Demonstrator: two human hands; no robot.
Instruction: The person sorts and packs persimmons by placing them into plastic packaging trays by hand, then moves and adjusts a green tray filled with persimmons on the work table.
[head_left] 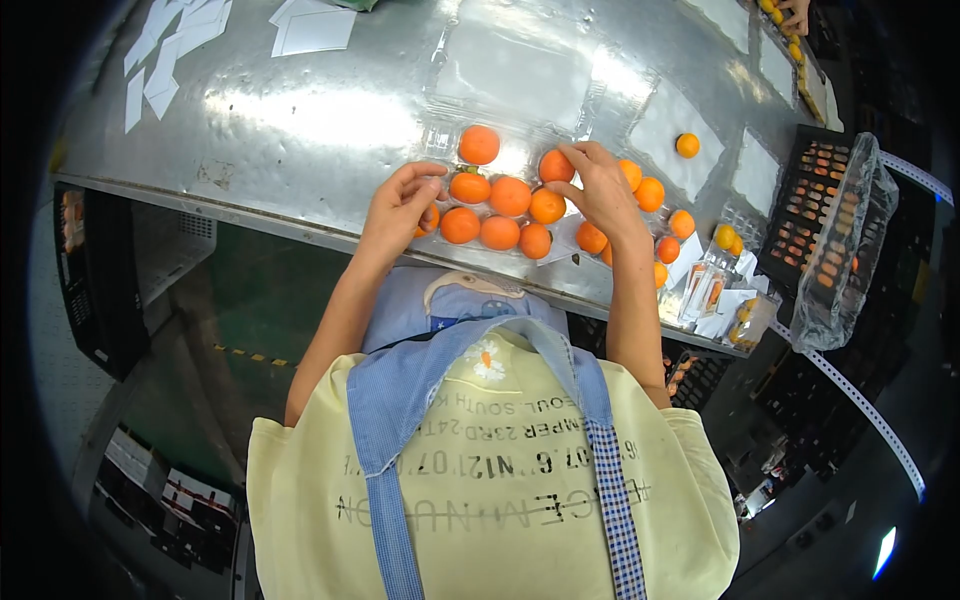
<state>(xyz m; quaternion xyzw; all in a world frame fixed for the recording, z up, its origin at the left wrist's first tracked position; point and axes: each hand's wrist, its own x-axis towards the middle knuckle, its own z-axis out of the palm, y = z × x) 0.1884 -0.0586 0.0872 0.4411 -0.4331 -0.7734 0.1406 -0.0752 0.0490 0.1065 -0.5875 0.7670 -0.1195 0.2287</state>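
Several orange fruits lie in rows in a clear plastic tray (443,140) on the metal table. My right hand (598,190) has its thumb and fingers around an orange fruit (556,166) at the tray's right end. Below that fruit lies another one (547,206), close to my right thumb. My left hand (405,205) is at the tray's left edge, fingers curved and thumb apart from them, beside a partly covered fruit (427,218). Nothing shows between its fingertips. A single fruit (479,145) sits in the upper row.
More fruits (650,194) lie right of my right forearm. Small clear packs (707,290) and paper pieces are at the table's right corner. White sheets (312,30) lie at the back left. A black crate (805,190) stands right; another person's hand (796,18) shows top right.
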